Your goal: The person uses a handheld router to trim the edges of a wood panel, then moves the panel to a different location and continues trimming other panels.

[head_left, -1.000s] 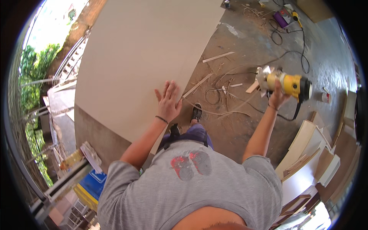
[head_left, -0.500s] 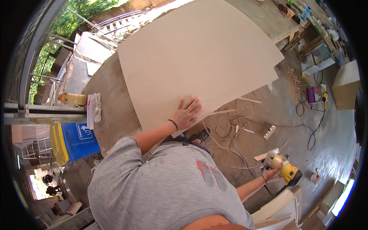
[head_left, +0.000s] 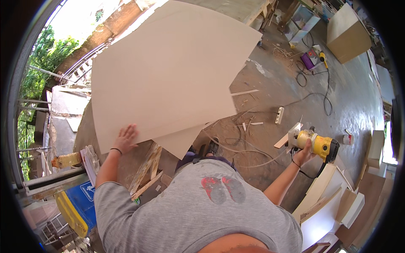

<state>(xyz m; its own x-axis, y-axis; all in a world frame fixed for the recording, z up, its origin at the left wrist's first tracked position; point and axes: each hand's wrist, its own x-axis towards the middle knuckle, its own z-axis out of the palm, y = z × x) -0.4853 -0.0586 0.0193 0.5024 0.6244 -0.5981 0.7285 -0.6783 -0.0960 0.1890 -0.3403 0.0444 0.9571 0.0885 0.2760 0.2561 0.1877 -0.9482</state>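
Note:
A large pale sheet of board (head_left: 164, 71) lies in front of me on a work surface. Its near left corner is under my left hand (head_left: 125, 139), which rests flat with the fingers apart. Part of a second pale sheet (head_left: 181, 140) shows beneath its near edge, with one corner pointing toward my body. Out to the right, my right hand (head_left: 304, 155) is wrapped round a yellow and black hand-held router (head_left: 321, 146), held away from the board. The router lies sideways in my grip, and its dark cord hangs below it.
Cables, wood offcuts and a white power strip (head_left: 279, 115) lie on the dusty floor at right. Beyond them are a purple box (head_left: 311, 59) and a tan cabinet (head_left: 348, 36). Board pieces (head_left: 325, 211) stand at lower right. A blue and yellow bin (head_left: 76, 206) is at left.
My left hand has slid left along the near edge. The upper sheet has turned, uncovering part of the sheet beneath. The view has shifted; my right hand still holds the router.

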